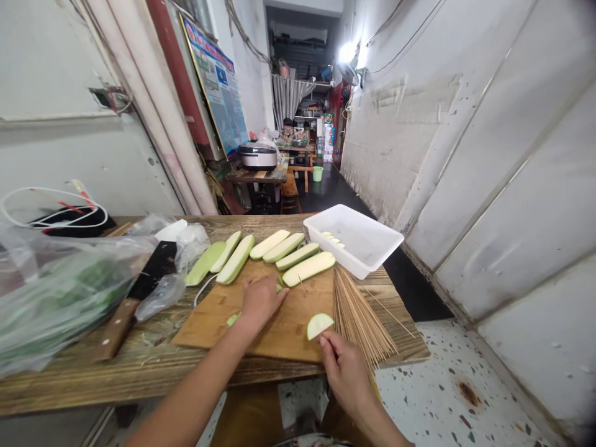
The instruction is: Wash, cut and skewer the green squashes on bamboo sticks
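Half-round pale green gourd slice (pixel 320 325) lying on the rectangular bamboo cutting board (pixel 291 329) just above the right hand (pixel 345 375), fingers pinched shut on something thin, perhaps a skewer. Left hand (pixel 261 303) curled on the board, nothing visible in it, near long pale green gourd strips (pixel 307 269). Fan of thin bamboo skewers (pixel 358 316) alongside. Apparently a skewering stage, next move calling for a steady pinch.
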A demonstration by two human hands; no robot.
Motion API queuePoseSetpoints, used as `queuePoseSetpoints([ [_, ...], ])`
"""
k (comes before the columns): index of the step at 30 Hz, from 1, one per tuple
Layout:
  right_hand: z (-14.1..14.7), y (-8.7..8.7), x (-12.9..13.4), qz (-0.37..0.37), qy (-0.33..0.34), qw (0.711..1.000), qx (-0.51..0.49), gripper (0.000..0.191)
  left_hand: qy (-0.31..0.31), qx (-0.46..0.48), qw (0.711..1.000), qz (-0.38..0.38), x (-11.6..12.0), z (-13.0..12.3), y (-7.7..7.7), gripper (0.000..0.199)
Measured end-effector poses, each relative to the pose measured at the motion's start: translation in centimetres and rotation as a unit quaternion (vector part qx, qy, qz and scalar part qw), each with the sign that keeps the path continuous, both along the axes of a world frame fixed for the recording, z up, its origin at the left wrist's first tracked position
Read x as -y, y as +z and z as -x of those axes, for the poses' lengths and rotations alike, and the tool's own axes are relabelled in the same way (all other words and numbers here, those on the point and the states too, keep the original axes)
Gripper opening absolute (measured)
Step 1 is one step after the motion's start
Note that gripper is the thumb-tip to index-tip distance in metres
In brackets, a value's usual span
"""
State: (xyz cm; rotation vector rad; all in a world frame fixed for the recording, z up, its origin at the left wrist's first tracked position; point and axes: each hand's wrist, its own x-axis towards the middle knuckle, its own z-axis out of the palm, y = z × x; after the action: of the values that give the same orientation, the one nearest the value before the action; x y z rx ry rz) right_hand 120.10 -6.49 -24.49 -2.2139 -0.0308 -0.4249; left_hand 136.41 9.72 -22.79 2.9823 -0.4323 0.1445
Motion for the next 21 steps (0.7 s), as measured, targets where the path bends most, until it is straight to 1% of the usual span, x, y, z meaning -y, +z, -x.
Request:
queuePoseSetpoints([
  [2,0.1,0.2,0.0,0.0,-0.002,1.0,-0.006,0.032,-0.011,-0.001,1.0,-0.002,0.2,0.1,-0.1,0.035],
  [6,0.3,0.4,0.1,-0.01,-0.001,1.0,-0.02,0.033,-0.064,-0.001,0.998,0.003,0.0,0.4,-0.7,0.04],
  [7,0.3,0.4,0.1,-0.012,-0.001,1.0,-0.021,0.033,-0.067,-0.001,0.998,0.001,-0.1,0.4,-0.8,0.042],
  [10,0.3,0.3,0.2,-0.012,-0.001,1.0,-0.018,0.033,-0.034,-0.002,0.999,-0.022,-0.7,0.7,-0.6,0.048],
  [12,0.3,0.3,0.2,-0.014,0.001,1.0,-0.017,0.034,-0.022,-0.002,0.999,-0.035,-1.0,0.7,-0.4,0.044],
  [15,0.3,0.3,0.2,-0.018,0.004,1.0,-0.018,0.034,-0.036,-0.003,0.999,-0.033,-1.3,0.4,-0.1,0.038],
  [18,0.2,0.3,0.2,-0.014,-0.004,1.0,-0.013,0.034,-0.041,-0.005,0.999,-0.024,-1.6,-0.2,-0.1,0.04],
  [21,0.1,0.3,0.3,-0.015,-0.006,1.0,-0.007,0.032,-0.045,-0.003,0.999,-0.014,-1.7,-0.7,-0.2,0.038],
])
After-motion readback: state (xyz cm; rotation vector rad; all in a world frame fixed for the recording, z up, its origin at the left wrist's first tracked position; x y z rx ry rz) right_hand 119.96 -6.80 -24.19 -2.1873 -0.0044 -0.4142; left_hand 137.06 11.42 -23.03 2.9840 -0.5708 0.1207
